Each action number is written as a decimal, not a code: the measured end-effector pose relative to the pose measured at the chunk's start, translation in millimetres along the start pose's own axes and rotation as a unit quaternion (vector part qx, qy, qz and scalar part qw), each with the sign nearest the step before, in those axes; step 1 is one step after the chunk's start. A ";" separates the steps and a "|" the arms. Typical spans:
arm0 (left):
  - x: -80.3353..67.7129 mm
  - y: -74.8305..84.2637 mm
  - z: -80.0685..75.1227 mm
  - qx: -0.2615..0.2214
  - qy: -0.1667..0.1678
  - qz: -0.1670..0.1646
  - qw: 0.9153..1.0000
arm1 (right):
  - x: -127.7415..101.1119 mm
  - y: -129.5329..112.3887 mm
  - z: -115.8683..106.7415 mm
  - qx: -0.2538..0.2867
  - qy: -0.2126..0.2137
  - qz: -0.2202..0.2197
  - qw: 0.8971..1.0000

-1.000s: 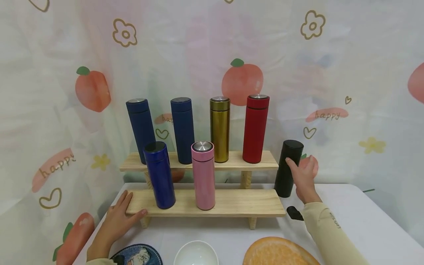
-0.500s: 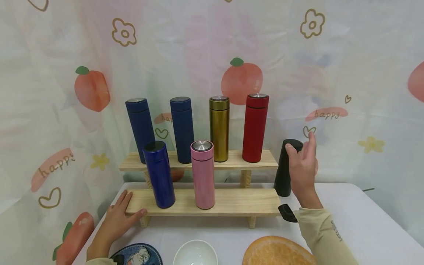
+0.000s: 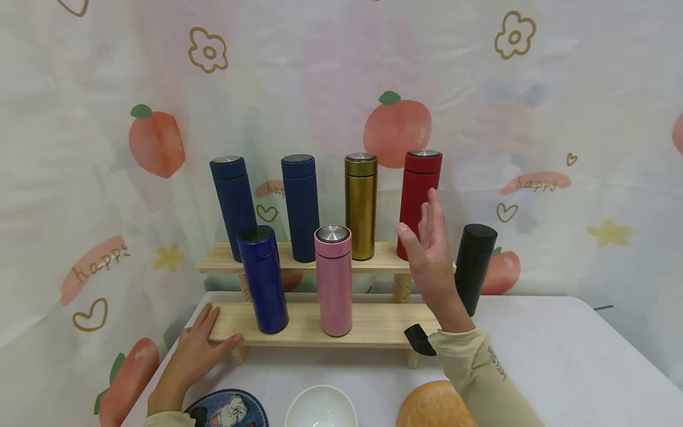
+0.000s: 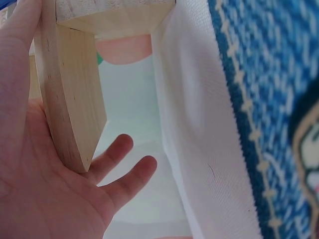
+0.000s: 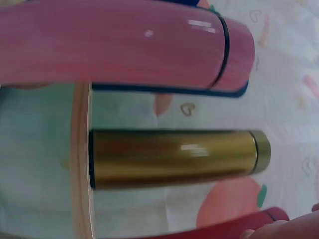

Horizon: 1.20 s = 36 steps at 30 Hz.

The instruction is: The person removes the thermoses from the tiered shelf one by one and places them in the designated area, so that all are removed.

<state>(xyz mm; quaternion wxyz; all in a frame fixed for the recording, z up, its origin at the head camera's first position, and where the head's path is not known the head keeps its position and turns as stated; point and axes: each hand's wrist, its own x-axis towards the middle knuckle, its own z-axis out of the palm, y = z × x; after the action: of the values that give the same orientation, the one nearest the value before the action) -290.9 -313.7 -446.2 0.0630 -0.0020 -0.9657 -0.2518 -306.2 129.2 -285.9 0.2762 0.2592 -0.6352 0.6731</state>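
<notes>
A two-tier pale wooden rack (image 3: 381,323) stands level, a silver-topped red cylindrical bottle (image 3: 418,187) upright at its upper right. A matte black cylindrical bottle (image 3: 475,261) stands upright beside the rack's right end.

The right hand (image 3: 433,261) shifts leftward, away from the black bottle (image 3: 476,258), whose front its thumb overlaps in both earlier head views. The fingers, pointing forward a second ago, now point up and partly hide the red bottle (image 3: 418,190), fully visible before. The black strap piece (image 3: 420,340) now overlaps the lower shelf (image 3: 384,323), and the sleeve (image 3: 475,367) covers more of the orange mat (image 3: 429,406).
</notes>
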 end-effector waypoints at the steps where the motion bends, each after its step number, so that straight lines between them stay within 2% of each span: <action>1: 0.3 0.5 -0.2 0.000 -0.001 -0.001 1.000 | -0.1 0.2 4.6 -0.004 -0.010 0.004 1.000; 7: 0.5 2.0 0.0 0.001 -0.003 -0.005 1.000 | -3.2 3.3 29.6 -0.021 -0.055 0.045 0.997; 17: 0.2 2.9 -1.7 -0.004 -0.001 -0.003 1.000 | -12.7 22.9 61.4 -0.009 -0.114 0.108 0.988; 25: 1.4 1.3 -0.6 -0.004 0.000 -0.001 1.000 | -21.7 45.7 75.7 0.044 -0.133 0.152 0.978; 32: 1.4 1.5 0.1 -0.003 -0.003 -0.010 1.000 | -32.0 59.1 80.3 0.041 -0.136 0.225 0.964; 36: 1.3 1.1 -0.8 -0.005 -0.004 -0.010 1.000 | -35.2 63.6 80.0 0.046 -0.144 0.239 0.959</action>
<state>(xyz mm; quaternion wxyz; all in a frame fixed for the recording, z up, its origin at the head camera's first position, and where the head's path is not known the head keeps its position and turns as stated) -292.0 -313.1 -444.8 0.0568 0.0063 -0.9646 -0.2575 -325.8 45.3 -351.1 0.0001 0.2066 -0.6801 0.7034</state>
